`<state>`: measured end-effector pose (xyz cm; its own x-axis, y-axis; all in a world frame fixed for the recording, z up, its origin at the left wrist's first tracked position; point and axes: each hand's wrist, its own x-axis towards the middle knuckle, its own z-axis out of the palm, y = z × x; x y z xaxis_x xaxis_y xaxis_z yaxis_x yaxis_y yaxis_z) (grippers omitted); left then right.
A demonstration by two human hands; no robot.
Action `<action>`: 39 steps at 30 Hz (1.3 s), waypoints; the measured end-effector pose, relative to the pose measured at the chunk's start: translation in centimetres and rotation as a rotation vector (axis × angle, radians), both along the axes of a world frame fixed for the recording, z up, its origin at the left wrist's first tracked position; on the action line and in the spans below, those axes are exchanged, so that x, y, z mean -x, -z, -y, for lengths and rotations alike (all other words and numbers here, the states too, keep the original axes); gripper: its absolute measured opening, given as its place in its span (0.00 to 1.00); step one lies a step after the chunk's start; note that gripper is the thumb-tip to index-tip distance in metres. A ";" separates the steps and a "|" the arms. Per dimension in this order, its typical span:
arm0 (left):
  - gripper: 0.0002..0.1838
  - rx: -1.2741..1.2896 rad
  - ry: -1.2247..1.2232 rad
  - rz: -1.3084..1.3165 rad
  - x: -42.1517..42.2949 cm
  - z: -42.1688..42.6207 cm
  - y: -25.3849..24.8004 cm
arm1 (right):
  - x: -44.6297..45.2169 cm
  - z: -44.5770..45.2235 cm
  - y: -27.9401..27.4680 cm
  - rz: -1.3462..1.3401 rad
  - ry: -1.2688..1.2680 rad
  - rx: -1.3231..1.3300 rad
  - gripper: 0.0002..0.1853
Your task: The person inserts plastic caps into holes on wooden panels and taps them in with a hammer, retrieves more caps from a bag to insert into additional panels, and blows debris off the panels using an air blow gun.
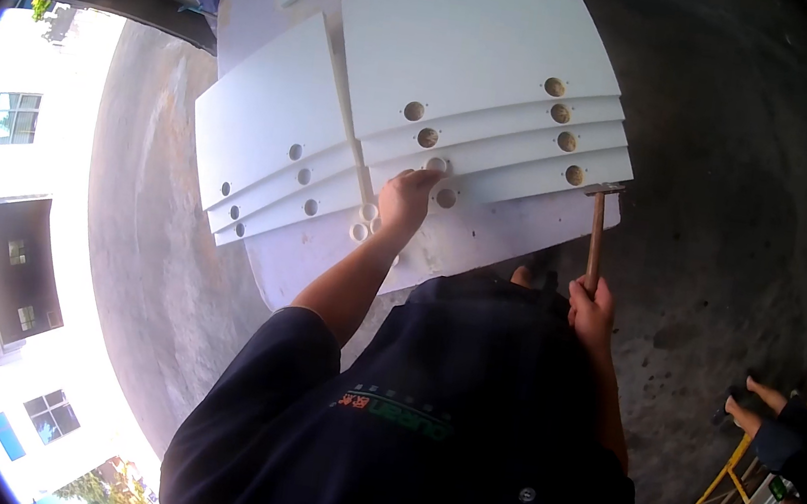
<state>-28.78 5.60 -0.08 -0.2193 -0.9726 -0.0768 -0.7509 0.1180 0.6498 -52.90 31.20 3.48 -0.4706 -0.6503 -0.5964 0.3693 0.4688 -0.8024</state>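
Observation:
My left hand (405, 200) reaches over the stacked white panels (484, 45), its fingers closed on a small white round cup (437, 165) at a hole near the panel edge. Whether the cup sits inside the hole, I cannot tell. Below my left wrist, several more white round cups (368, 212) lie together on the table. My right hand (594, 311) grips a hammer (598, 231) by its wooden handle. The hammer's head points up beside the right corner of the panels. Open round holes (574, 175) with small screw holes line the panels' near edges.
A second stepped stack of white panels (275, 105) lies to the left on the same pale table (271, 266). Another person (775, 429) is at the lower right, near a yellow metal frame (724, 473). Concrete floor (731, 212) surrounds the table.

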 end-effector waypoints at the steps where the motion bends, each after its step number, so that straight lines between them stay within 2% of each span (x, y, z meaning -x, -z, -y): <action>1: 0.09 0.005 -0.002 0.000 0.0 0.0 0.1 | 0.0 0.0 0.0 0.001 0.002 0.004 0.05; 8: 0.10 0.058 -0.057 -0.072 0.2 -0.6 1.1 | -0.2 0.3 -0.6 0.000 0.028 -0.019 0.05; 17: 0.18 0.152 0.295 0.351 -1.1 -0.4 -0.8 | -0.3 0.5 -0.9 -0.010 0.019 -0.054 0.05; 23: 0.16 0.122 0.390 0.408 -1.4 0.1 -0.2 | -0.3 0.2 0.3 -0.044 -0.012 -0.011 0.05; 29: 0.16 -0.022 0.391 0.553 -0.6 0.5 -1.9 | -0.4 0.1 0.4 -0.035 -0.008 -0.005 0.06; 32: 0.20 -0.115 0.476 0.652 0.5 2.6 -3.4 | -0.7 0.7 -0.2 -0.002 0.002 -0.033 0.06; 33: 0.22 -0.194 0.445 0.649 0.7 3.4 -3.4 | -0.8 0.9 -0.2 -0.024 -0.028 -0.030 0.06; 37: 0.21 -0.214 0.500 0.633 0.8 3.2 -4.1 | -1.5 1.4 -0.6 -0.041 -0.049 -0.015 0.06; 39: 0.20 -0.225 0.509 0.486 -0.5 2.3 -5.1 | -1.9 1.3 -0.6 -0.021 -0.033 0.006 0.06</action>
